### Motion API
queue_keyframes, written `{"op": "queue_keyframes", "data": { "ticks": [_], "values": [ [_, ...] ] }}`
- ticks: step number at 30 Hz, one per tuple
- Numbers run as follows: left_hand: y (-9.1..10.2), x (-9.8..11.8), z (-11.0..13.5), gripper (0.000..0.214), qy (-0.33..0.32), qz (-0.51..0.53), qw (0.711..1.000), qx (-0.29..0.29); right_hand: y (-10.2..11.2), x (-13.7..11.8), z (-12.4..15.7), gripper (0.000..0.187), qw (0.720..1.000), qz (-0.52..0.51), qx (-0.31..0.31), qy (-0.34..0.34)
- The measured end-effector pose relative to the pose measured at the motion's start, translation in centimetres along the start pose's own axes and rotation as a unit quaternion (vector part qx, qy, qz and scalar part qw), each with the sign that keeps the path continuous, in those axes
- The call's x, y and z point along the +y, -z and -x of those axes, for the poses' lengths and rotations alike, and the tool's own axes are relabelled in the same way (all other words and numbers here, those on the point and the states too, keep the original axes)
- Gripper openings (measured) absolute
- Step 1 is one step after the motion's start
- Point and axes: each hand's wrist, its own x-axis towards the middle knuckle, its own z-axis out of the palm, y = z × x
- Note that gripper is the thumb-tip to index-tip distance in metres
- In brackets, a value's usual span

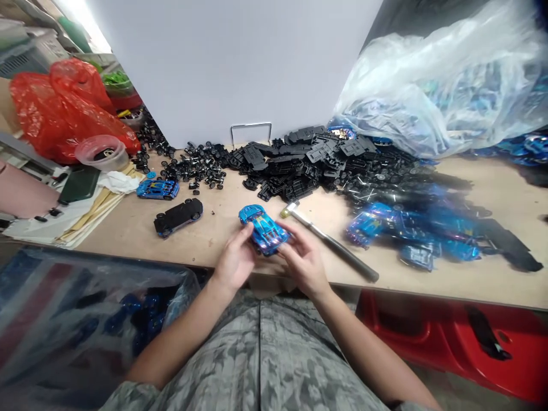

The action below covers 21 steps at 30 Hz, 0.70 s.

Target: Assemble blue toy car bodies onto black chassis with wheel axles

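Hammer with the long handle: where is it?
In the head view, the hammer lies on the bench, right of the right hand, beside the blue toy cars.

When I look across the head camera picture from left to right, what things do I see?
Red plastic bag → black toy car → blue toy car → heap of blue toy cars
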Motion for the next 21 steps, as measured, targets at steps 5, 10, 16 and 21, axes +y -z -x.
{"op": "queue_keyframes", "data": {
  "ticks": [5,10,16,21],
  "values": [
    [0.3,-0.3,-0.4,0.036,0.037,0.003,0.999,0.005,0.5,-1.0,0.1,0.046,0.96,0.221,-0.009,0.173],
    [-0.2,-0.8,-0.1,0.044,-0.005,0.035,0.999,-0.014,0.3,-1.8,0.0,0.072,0.893,0.376,-0.047,0.243],
    [-0.5,-1.5,-0.4,0.05,0.005,0.058,0.998,0.039,-1.4,-1.7,-0.5,0.055,0.902,0.37,-0.006,0.224],
    [-0.2,-1.9,-0.6,0.054,-0.007,0.099,0.994,0.038,-1.5,-2.3,-1.2,0.043,0.923,0.325,0.033,0.202]
  ]
}}
